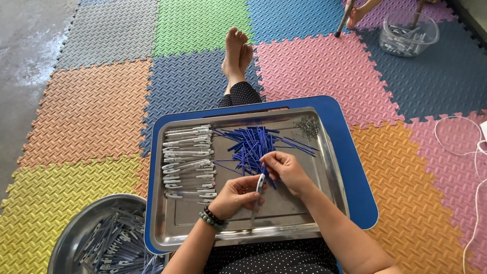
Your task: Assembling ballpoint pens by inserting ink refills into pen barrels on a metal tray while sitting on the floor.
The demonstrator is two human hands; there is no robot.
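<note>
My left hand grips a clear pen barrel upright over the steel tray. My right hand pinches a blue pen part at the barrel's top end. Just beyond my hands lies a loose pile of blue refills and small blue parts. A stacked row of clear pen barrels fills the tray's left side. A small heap of metal springs sits in the far right corner of the tray.
The tray rests on a blue lap board over my legs. A round metal basin with finished pens is at the lower left. A clear plastic tub stands at the far right, near another person's foot. White cord lies at right.
</note>
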